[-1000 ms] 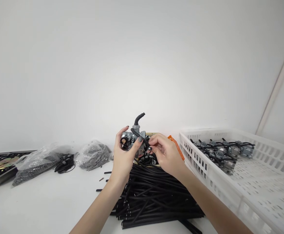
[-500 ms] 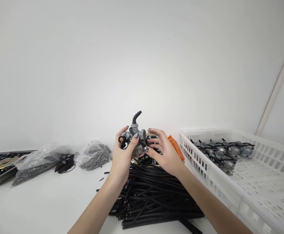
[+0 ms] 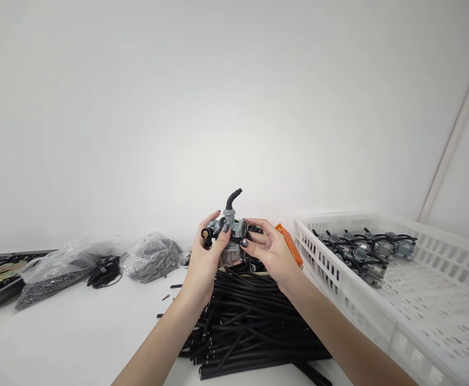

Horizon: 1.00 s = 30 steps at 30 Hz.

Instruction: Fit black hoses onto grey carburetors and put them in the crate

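Note:
A grey metal carburetor point(image 3: 230, 252) is held up in front of me, with a bent black rubber boot point(image 3: 233, 199) rising from its top. My left hand point(image 3: 206, 262) wraps its left side, the thumb lying across the front beside a brass-centred black fitting point(image 3: 206, 234). On the other side, my right hand point(image 3: 272, 249) has its thumb and index finger against the carburetor near its round opening point(image 3: 244, 229). The other right fingers are curled behind, partly hidden. Below both hands lies a thick pile of black rubber hoses point(image 3: 254, 327).
A white plastic crate point(image 3: 387, 305) at right holds several carburetors point(image 3: 363, 254). An orange plastic bin point(image 3: 289, 244) stands behind my right hand. On the left are bags of small dark parts point(image 3: 151, 258), a black cord bundle point(image 3: 104, 271) and a metal tray point(image 3: 1, 295).
The carburetor has turned slightly, so its round opening shows more, and its boot has shifted right and down. My right thumb and fingers have closed in on its side.

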### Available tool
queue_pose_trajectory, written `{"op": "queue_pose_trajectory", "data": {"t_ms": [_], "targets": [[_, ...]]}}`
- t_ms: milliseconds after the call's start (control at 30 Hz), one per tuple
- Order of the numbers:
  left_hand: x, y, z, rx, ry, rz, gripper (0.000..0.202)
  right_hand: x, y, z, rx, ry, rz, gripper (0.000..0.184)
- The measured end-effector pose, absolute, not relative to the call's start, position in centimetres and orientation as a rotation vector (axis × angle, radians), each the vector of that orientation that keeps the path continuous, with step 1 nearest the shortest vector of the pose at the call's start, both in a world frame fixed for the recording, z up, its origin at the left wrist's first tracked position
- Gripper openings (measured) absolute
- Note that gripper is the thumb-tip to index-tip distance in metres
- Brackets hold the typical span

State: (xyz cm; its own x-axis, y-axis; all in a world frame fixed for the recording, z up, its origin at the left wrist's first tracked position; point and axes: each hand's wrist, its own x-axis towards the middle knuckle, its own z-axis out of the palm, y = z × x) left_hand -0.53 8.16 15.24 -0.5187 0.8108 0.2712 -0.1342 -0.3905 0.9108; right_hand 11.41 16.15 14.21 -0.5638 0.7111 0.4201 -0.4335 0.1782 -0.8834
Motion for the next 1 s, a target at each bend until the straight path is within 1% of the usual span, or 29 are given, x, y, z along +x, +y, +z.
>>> {"op": "queue_pose_trajectory", "data": {"t_ms": [100,300,333,400,467,500,667,733,833,1000], "targets": [[-1.0,8.5,15.0,0.998,1.167,1.972,0.061,11.2,15.9,13.8,-0.281,-1.537,1.488,0.055],[-1.6,8.6,15.4,0.919,1.127,1.965,0.058,11.9,15.4,14.2,-0.239,-1.652,1.440,0.051],[-1.7,8.5,15.6,0.888,1.087,1.963,0.055,12.2,15.4,14.5,-0.220,-1.667,1.435,0.046],[-1.8,8.3,16.0,0.801,0.982,1.973,0.050,12.7,15.3,15.0,-0.182,-1.679,1.396,0.030],[-2.0,8.0,16.5,0.720,0.904,1.981,0.047,13.1,15.0,15.3,-0.165,-1.728,1.288,0.013],[-2.1,7.9,16.6,0.693,0.887,1.982,0.048,13.3,14.8,15.4,-0.166,-1.782,1.191,0.009],[-2.1,7.6,17.1,0.651,0.862,2.001,0.046,13.2,13.4,15.1,-0.204,-2.048,0.486,0.010],[-2.0,7.5,17.1,0.655,0.840,1.993,0.046,13.1,13.2,14.9,-0.216,-2.083,0.317,0.006],[-1.8,7.5,17.1,0.675,0.863,1.972,0.048,13.1,13.3,14.9,-0.169,-2.130,0.245,0.006],[-2.1,7.7,17.0,0.746,0.890,2.016,0.046,13.2,13.2,15.2,-0.007,-2.196,0.385,0.014]]}}
